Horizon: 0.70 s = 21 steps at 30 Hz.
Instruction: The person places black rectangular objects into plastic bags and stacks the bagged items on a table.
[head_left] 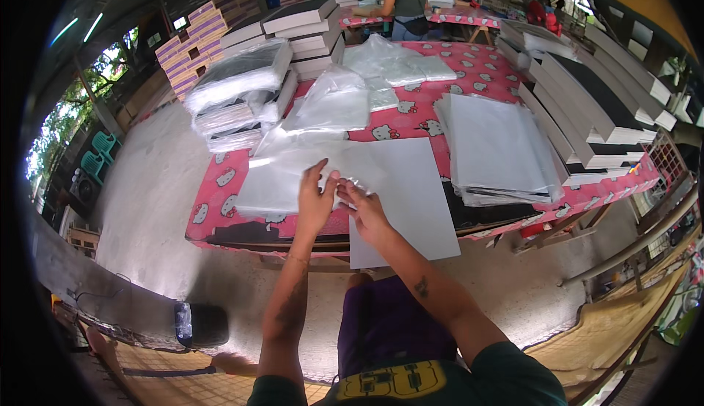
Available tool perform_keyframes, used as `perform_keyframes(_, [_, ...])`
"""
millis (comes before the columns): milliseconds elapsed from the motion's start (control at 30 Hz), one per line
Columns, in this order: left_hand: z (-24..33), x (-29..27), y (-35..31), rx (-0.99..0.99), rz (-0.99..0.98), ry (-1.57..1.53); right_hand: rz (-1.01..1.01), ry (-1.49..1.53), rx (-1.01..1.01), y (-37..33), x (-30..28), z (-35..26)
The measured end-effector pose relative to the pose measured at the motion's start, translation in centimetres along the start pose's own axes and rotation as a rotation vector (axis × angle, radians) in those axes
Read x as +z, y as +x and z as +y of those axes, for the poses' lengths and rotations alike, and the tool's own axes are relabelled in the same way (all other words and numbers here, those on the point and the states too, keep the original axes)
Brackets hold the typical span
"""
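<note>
A clear plastic bag [279, 182] lies flat on the near left of the pink table, its right side overlapping a white sheet of board [411, 200]. The board reaches past the table's front edge. My left hand [315, 204] is over the bag's right part, fingers stretched and apart, thumb toward my other hand. Close beside it, my right hand [367, 211] has its fingers bent together at the bag's edge, where the film wrinkles and shines. The exact fingertip contact is hard to make out. More loose clear bags [334, 101] are heaped just beyond.
To the right lies a pile of bagged white sheets [499, 145], with stacked black-and-white boards [587, 105] beyond it. Plastic-wrapped bundles [238, 87] stand at the left edge of the patterned tablecloth [484, 68]. A co-worker [407, 2] stands at a far table.
</note>
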<state>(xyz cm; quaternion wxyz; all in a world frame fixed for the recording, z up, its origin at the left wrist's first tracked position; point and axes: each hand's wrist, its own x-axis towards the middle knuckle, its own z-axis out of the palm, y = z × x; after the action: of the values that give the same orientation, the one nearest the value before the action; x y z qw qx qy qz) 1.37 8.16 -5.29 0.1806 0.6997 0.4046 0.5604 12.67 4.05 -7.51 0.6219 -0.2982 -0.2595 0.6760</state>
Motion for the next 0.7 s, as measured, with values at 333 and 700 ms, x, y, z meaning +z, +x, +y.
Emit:
perform_keyframes(333, [0.9,5.2,-1.7,0.2,-0.137,0.215,0.624,-0.142,-0.129,-1.5,-6.0,-1.3])
perform_keyframes(700, [3.0,5.6,-3.7,-0.225,-0.333,-0.187,0.176,-0.129,-0.127,-4.3,-7.9,-4.6])
